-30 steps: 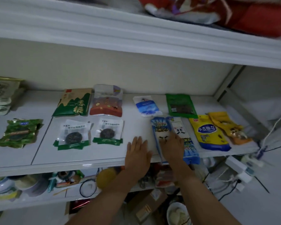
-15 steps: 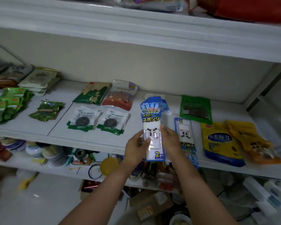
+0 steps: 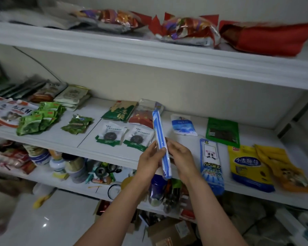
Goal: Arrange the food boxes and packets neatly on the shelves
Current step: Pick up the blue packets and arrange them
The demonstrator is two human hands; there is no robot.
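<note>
A long blue and white sponge packet (image 3: 160, 137) is held edge-on in the air in front of the middle shelf (image 3: 89, 139). My left hand (image 3: 150, 161) grips its left side and my right hand (image 3: 182, 159) grips its right side, both near the lower half. A second blue sponge packet (image 3: 210, 162) lies flat on the shelf just right of my hands. Two yellow packets (image 3: 247, 166) lie further right, a dark green packet (image 3: 222, 131) and a small blue and white packet (image 3: 183, 125) sit behind. Two clear packets with green bottoms (image 3: 110, 135) lie left of my hands.
Green tea packets (image 3: 37, 119) and white packs (image 3: 71, 96) fill the shelf's left end. Red snack bags (image 3: 185, 31) lie on the top shelf (image 3: 149, 55). Jars, tape rolls and cups (image 3: 75, 167) crowd the lower shelf. A cardboard box (image 3: 169, 231) stands on the floor.
Both hands lifted one blue sponge packet off the shelf, raised it and turned it from face-on to edge-on. The view swung left and up, showing the top shelf.
</note>
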